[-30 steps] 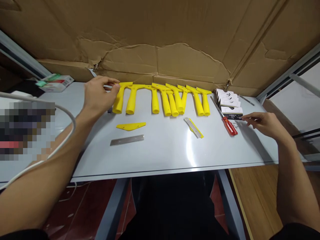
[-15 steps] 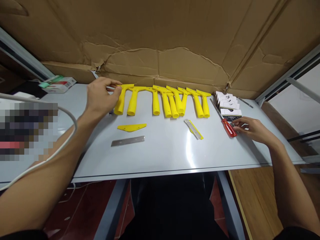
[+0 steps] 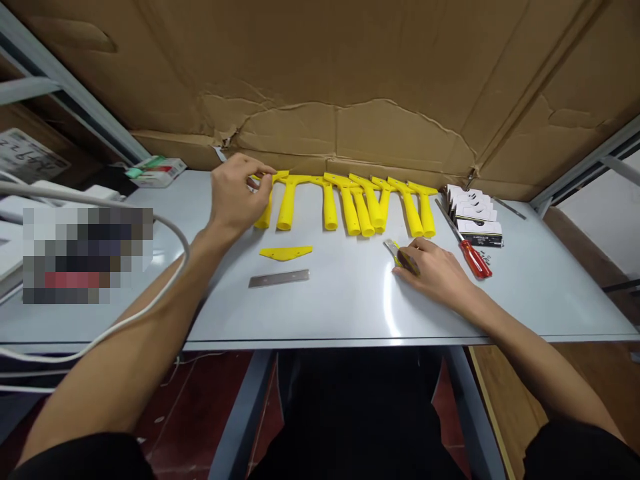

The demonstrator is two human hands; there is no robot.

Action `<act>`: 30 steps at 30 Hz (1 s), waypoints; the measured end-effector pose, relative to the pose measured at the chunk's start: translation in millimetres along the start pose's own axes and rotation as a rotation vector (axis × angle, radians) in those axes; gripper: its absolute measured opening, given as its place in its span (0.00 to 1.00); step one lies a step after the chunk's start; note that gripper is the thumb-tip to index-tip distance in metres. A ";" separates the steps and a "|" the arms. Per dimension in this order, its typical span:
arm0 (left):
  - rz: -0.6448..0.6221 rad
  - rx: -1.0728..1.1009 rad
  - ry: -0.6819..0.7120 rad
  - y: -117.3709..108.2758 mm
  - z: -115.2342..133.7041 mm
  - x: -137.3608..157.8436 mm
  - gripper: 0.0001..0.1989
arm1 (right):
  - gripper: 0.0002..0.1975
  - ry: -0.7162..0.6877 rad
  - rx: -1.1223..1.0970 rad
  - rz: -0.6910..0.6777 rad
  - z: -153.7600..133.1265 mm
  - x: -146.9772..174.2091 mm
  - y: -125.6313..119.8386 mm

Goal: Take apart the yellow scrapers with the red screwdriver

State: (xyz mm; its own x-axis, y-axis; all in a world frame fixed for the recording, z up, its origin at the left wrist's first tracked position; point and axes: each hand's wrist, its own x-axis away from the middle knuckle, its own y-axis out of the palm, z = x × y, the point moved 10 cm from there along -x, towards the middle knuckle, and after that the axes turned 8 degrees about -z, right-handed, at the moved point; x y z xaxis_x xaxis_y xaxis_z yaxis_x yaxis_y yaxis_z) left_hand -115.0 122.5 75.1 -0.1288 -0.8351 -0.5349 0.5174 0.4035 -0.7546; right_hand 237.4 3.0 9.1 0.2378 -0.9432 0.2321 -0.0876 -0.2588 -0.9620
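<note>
My left hand (image 3: 240, 193) is closed in a pinch at the head of the leftmost yellow scraper handle (image 3: 265, 212), partly covering it. Several similar yellow scraper handles (image 3: 330, 207) stretch to its right in a row, some overlapping. My right hand (image 3: 435, 272) has its thumb and fingers around a scraper blade (image 3: 390, 247) lying with a yellow cover plate; the fingers hide much of both. Between the hands, nearer me, lie a loose yellow cover plate (image 3: 286, 253) with two holes and a flat metal blade (image 3: 279, 278).
A red-handled screwdriver (image 3: 476, 260) lies right of my right hand, beside small screws (image 3: 485, 256). Behind it stand several small card packs (image 3: 475, 217). A cardboard wall (image 3: 335, 67) closes off the back. A white cable (image 3: 165, 293) crosses over my left forearm.
My right hand has moved left from beside the screwdriver and taken hold of the blade with the yellow plate. My left hand stays at the leftmost handle. The view has shifted slightly.
</note>
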 end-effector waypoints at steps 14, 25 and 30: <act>0.005 -0.083 -0.179 -20.3 -54.9 -8.4 0.21 | 0.16 0.023 -0.240 -0.095 30.7 7.5 2.8; -0.255 0.521 0.052 11.2 19.3 5.7 0.13 | 0.14 0.038 -0.227 -0.056 35.2 19.4 -5.8; -0.310 0.564 0.077 25.9 35.2 12.6 0.13 | 0.15 -0.167 -0.256 0.193 -24.5 15.7 -34.1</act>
State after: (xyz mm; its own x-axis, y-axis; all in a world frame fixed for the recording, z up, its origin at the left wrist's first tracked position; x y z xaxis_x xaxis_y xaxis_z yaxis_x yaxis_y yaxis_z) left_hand -73.5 109.2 62.2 -0.3930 -0.8437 -0.3655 0.8089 -0.1282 -0.5738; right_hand 220.5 -8.0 49.1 0.3458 -0.9383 0.0030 -0.3806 -0.1431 -0.9136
